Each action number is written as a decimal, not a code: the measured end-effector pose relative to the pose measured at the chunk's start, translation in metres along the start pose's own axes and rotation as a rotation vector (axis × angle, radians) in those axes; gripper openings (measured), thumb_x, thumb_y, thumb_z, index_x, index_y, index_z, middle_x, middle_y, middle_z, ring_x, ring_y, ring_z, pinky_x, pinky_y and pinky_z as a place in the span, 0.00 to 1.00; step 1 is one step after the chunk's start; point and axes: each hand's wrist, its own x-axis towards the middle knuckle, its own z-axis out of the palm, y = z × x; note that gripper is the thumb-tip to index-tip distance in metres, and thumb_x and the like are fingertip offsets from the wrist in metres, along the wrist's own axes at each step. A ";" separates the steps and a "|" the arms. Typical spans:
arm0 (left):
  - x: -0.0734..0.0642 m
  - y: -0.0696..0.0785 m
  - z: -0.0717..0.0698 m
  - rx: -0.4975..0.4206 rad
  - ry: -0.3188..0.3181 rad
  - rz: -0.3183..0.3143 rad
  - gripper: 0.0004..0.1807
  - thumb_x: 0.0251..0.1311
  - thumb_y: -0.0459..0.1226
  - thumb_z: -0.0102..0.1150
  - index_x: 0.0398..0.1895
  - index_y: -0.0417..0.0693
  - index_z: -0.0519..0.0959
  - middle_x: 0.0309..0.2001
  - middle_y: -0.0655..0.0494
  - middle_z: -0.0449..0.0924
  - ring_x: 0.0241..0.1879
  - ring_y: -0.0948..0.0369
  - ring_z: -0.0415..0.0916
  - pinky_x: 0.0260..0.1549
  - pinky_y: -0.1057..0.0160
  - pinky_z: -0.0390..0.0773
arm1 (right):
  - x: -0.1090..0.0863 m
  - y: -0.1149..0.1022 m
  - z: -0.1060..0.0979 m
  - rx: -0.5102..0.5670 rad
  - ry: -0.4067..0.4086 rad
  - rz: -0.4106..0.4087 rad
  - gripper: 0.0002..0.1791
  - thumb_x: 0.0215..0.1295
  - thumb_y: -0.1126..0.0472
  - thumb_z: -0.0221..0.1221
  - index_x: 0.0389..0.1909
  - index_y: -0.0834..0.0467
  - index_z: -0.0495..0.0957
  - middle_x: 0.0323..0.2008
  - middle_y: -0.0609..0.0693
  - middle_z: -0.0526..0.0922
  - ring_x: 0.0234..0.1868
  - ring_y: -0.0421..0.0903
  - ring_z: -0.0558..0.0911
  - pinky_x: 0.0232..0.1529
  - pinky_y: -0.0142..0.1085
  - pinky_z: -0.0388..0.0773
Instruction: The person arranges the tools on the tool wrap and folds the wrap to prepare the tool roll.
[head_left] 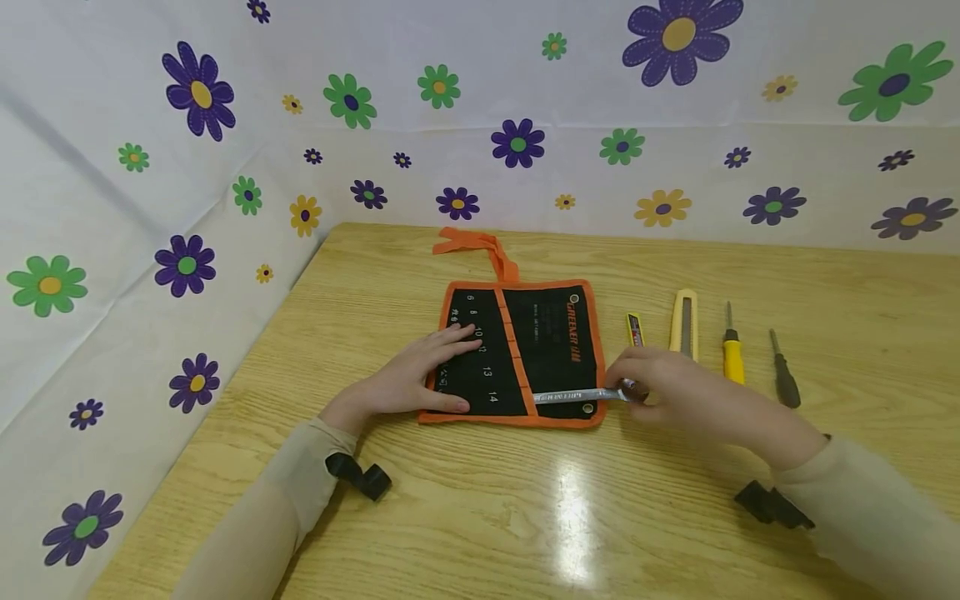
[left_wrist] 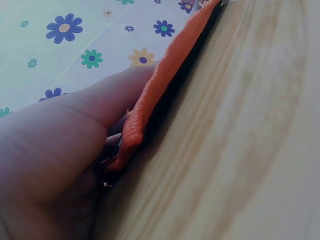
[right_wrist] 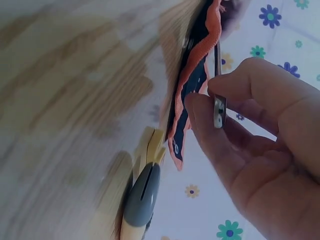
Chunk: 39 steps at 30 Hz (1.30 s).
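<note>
Head cam: left hand (head_left: 420, 371) is spread flat on the numbered side of the pouch (head_left: 547, 350), mid-desk (head_left: 480, 508). Right hand (head_left: 667, 392), well apart from it, pinches a wrench (head_left: 573, 396) with its far end at the 14 pocket. Blade pack (head_left: 635, 330), knife (head_left: 684, 321) and two screwdrivers (head_left: 733, 358) crowd the right, more room out front. Left wrist cam gives the pouch's orange edge side-on, raised slightly off the wood. Right wrist cam: wrench end pokes past thumb and finger, plus a yellow tool's grey part (right_wrist: 143, 197).

GREENER, 10, 13, 14 on pouch (head_left: 551, 358)
</note>
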 end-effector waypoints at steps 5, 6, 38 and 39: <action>0.000 0.001 0.000 0.004 0.004 0.005 0.46 0.53 0.57 0.65 0.74 0.55 0.58 0.75 0.56 0.46 0.74 0.56 0.38 0.67 0.43 0.45 | 0.004 -0.006 0.003 -0.056 -0.027 0.037 0.12 0.54 0.74 0.63 0.36 0.58 0.81 0.33 0.43 0.76 0.29 0.36 0.73 0.27 0.28 0.74; -0.001 0.001 0.000 0.002 0.005 0.006 0.46 0.53 0.57 0.65 0.74 0.54 0.58 0.75 0.55 0.46 0.74 0.56 0.39 0.67 0.43 0.45 | 0.005 -0.006 0.004 -0.056 -0.034 0.040 0.11 0.54 0.74 0.63 0.37 0.58 0.81 0.34 0.44 0.77 0.29 0.36 0.73 0.27 0.28 0.74; 0.001 0.001 -0.001 -0.011 -0.004 -0.019 0.45 0.54 0.56 0.65 0.74 0.57 0.58 0.75 0.59 0.45 0.74 0.59 0.38 0.67 0.45 0.44 | 0.017 -0.016 -0.005 -0.036 -0.165 -0.106 0.18 0.56 0.77 0.62 0.48 0.62 0.80 0.47 0.51 0.80 0.39 0.43 0.80 0.36 0.30 0.79; 0.001 0.001 -0.001 -0.011 -0.002 -0.016 0.45 0.54 0.56 0.65 0.74 0.56 0.58 0.75 0.59 0.46 0.74 0.58 0.38 0.67 0.45 0.44 | 0.019 -0.016 -0.005 -0.038 -0.170 -0.109 0.18 0.57 0.76 0.62 0.48 0.62 0.80 0.47 0.51 0.80 0.40 0.44 0.80 0.36 0.31 0.79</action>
